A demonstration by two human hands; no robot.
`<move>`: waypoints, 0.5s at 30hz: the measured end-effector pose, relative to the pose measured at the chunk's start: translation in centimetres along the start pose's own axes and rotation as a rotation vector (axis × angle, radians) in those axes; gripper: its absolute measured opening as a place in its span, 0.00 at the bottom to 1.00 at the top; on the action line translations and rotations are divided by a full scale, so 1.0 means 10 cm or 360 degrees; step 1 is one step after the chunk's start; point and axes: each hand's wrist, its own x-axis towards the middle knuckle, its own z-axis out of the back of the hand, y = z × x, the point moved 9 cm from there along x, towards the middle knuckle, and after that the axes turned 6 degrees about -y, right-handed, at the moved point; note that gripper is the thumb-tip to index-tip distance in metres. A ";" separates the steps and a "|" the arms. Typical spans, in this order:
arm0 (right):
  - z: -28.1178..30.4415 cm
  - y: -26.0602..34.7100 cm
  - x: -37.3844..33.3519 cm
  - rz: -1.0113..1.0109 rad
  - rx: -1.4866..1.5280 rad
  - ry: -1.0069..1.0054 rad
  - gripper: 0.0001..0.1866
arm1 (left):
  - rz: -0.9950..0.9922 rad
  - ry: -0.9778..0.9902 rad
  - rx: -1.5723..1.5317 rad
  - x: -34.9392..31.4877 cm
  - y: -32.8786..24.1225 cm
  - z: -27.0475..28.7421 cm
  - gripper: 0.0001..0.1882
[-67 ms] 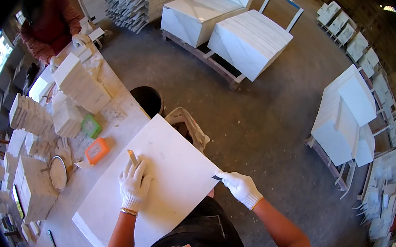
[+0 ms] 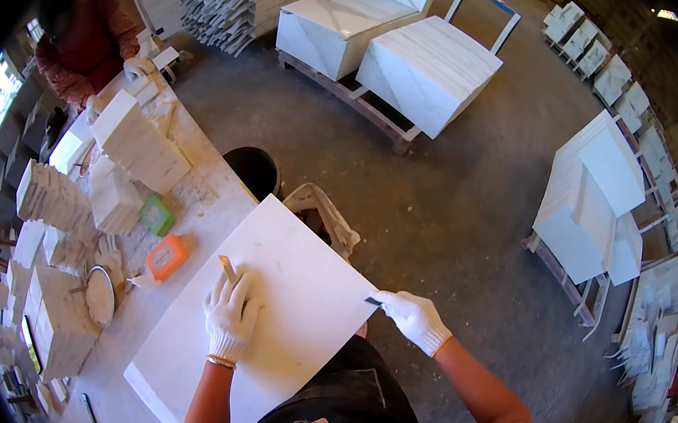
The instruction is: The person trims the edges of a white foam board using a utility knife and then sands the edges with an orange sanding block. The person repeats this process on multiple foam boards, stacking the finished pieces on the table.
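Observation:
A large white marble slab lies tilted across the near end of the workbench, one corner reaching past the bench edge. My left hand, in a white knit glove, presses on its upper face. A short tan stick pokes out between the fingers of that hand. At the slab's right corner, my gloved right hand grips a small dark flat piece against the edge. Its exact kind is hidden by the fingers.
Left on the workbench are an orange box, a green box, a round dish and stacked marble tiles. A co-worker stands at the far end. Below the edge sit a dark bucket and a sack.
My right hand has shifted very slightly at the slab's corner. The left hand and the slab stay in place.

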 end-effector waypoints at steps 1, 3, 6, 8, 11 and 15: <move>0.05 -0.04 0.06 0.0013 -0.0026 -0.0043 0.18 | -0.0001 -0.0007 -0.0007 0.01 -0.01 0.01 0.25; 0.15 -0.22 0.14 -0.0058 0.0201 -0.0103 0.19 | -0.0006 -0.0017 -0.0019 0.01 -0.03 0.01 0.25; 0.16 -0.17 0.30 0.0132 -0.0055 0.0046 0.17 | -0.0023 -0.0014 -0.0020 0.00 -0.02 -0.01 0.25; 0.11 -0.13 0.35 0.0190 -0.0108 0.0162 0.18 | -0.0029 -0.0015 -0.0018 0.00 -0.02 -0.02 0.25; 0.04 -0.16 0.37 0.0209 -0.0129 0.0142 0.18 | -0.0022 -0.0021 -0.0027 0.00 -0.02 0.00 0.25; 0.01 -0.23 0.21 0.0207 -0.0160 0.0128 0.18 | 0.0000 -0.0021 -0.0001 0.00 -0.01 -0.01 0.25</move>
